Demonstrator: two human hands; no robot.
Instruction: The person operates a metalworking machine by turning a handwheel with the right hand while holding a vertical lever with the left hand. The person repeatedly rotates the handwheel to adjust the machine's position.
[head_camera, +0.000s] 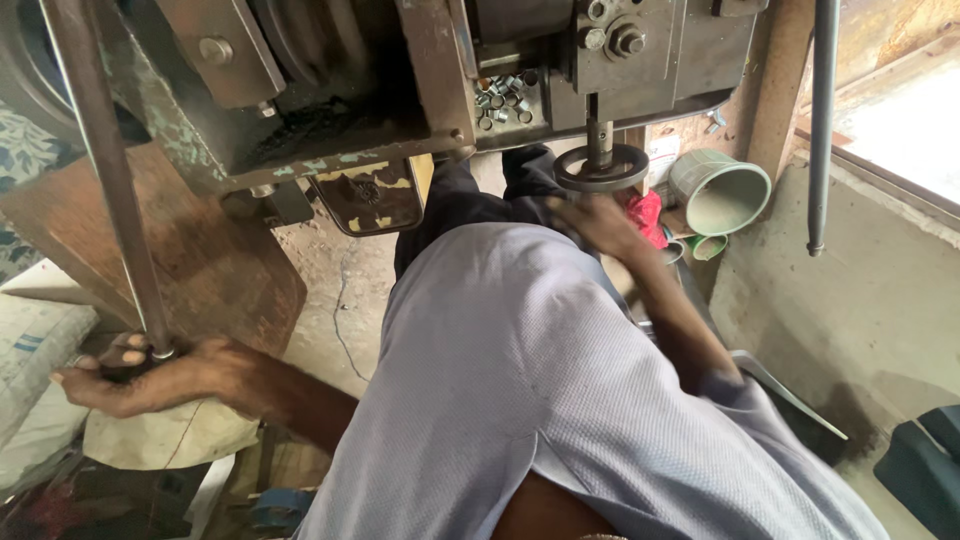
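My left hand (140, 375) grips the lower end of a long steel lever rod (100, 170) that slopes down from the top left of an old grey press machine (340, 90). My right hand (600, 222) reaches forward under the machine and touches a round dark handwheel (602, 168) on a vertical shaft; the hand is motion-blurred, so I cannot tell how firmly it grips. A tray on the machine holds several small metal rings (505, 100). My grey shirt and dark trousers fill the middle of the view.
A rusty brown plate (210, 260) stands at the left of the machine. A green plastic mug (720, 190) lies on its side at the right, with a red cloth (648, 215) beside it. A concrete ledge (860, 290) and another vertical rod (822, 120) are at the right.
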